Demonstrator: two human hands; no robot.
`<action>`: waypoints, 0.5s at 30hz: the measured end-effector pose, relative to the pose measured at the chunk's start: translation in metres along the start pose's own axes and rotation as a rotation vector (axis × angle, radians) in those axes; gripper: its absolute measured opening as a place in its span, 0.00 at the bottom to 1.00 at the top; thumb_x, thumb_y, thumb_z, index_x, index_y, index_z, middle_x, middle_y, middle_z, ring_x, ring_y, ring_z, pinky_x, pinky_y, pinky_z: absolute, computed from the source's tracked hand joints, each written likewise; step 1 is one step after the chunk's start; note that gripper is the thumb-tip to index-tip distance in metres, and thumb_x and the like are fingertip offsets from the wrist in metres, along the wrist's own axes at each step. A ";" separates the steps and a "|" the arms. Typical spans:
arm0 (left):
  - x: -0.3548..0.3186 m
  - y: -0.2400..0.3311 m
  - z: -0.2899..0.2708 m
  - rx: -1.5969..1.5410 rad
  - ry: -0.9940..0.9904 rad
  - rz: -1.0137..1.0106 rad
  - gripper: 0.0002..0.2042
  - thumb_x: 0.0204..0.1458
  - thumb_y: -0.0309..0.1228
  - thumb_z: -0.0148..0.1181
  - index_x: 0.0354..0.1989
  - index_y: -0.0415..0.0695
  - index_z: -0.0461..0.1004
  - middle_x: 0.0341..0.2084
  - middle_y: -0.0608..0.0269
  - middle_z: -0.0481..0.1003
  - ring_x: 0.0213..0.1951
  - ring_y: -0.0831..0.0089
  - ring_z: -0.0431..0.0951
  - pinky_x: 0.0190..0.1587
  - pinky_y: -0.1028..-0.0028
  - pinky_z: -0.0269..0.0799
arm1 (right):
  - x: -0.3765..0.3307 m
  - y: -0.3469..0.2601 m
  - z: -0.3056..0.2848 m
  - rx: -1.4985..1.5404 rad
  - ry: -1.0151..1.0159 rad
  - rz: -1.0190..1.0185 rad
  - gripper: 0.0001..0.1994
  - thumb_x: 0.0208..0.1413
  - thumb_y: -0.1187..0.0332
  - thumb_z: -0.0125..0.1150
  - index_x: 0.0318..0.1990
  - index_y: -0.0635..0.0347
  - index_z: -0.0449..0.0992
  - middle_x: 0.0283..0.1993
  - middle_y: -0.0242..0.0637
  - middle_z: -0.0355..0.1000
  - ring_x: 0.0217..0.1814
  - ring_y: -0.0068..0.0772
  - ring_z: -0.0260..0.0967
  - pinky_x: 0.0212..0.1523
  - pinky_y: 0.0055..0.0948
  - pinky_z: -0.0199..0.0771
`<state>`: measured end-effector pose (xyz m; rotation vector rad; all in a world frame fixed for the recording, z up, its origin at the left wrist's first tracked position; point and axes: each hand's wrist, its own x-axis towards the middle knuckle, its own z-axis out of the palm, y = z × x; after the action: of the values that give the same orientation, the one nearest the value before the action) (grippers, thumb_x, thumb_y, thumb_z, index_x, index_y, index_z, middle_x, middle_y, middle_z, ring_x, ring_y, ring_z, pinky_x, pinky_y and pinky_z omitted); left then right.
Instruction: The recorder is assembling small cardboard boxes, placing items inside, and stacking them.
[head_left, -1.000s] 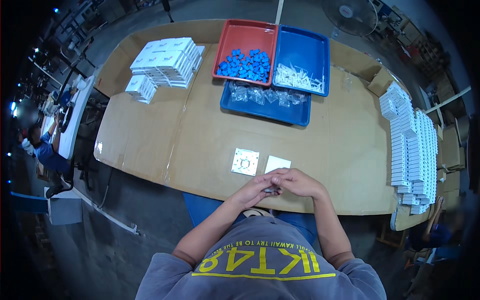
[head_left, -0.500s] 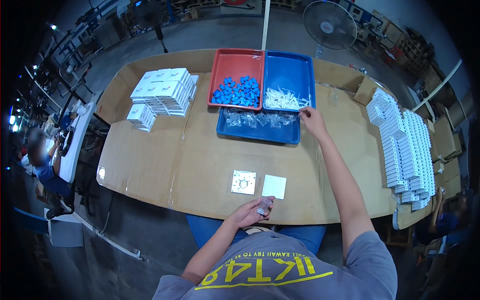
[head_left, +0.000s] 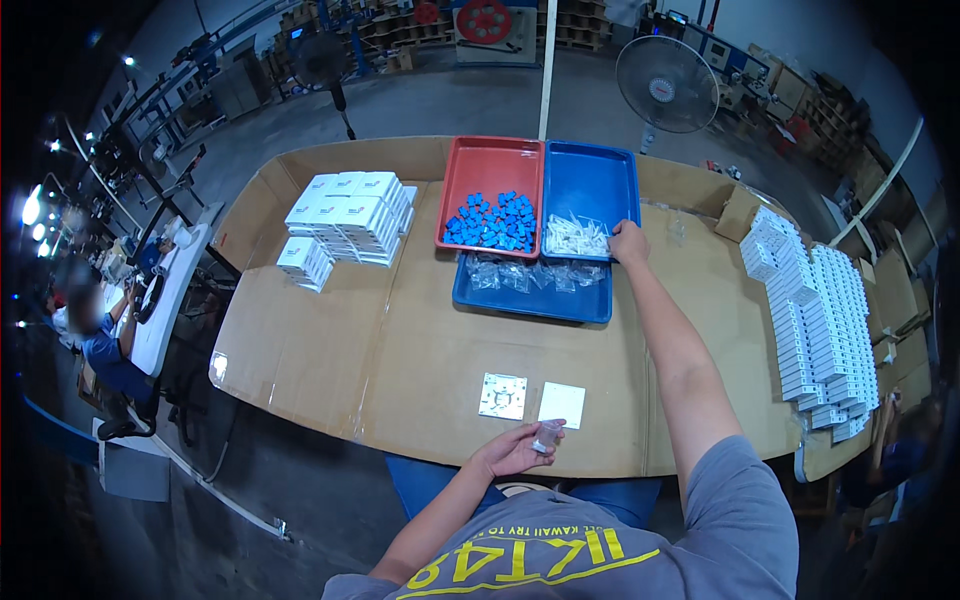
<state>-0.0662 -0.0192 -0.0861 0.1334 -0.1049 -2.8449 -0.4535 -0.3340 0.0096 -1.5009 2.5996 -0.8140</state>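
Table top (head_left: pixel 400 340): matt brown cardboard. Trays, red (head_left: pixel 480 165) and blue (head_left: pixel 590 175): smooth plastic. Small bag (head_left: pixel 546 436): clear glossy plastic.

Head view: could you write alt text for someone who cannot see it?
A seated person's right hand reaches into a blue tray of white parts while the left hand holds a small clear bag near the cardboard-covered table's front edge.

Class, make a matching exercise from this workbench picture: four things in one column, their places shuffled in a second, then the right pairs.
Things:
1. Small blue plastic parts
2. Right hand
3. Left hand
4. Stacked white boxes

Places:
A. table's left side
B. holding a small clear bag at the near edge
C. in the red tray
D. at the blue tray of white pieces

Pairs: 1-C, 2-D, 3-B, 4-A
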 end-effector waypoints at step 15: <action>-0.018 -0.021 0.040 0.316 0.049 0.088 0.29 0.72 0.43 0.49 0.71 0.32 0.61 0.54 0.55 0.75 0.51 0.64 0.77 0.61 0.64 0.71 | -0.155 -0.047 -0.169 1.871 -0.605 0.011 0.08 0.67 0.71 0.63 0.51 0.58 0.78 0.50 0.38 0.80 0.42 0.27 0.77 0.44 0.29 0.78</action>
<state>-0.0592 0.0088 -0.0471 0.2570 -0.5356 -2.7150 -0.3806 -0.1550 0.1413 -0.7364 0.5881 -1.5798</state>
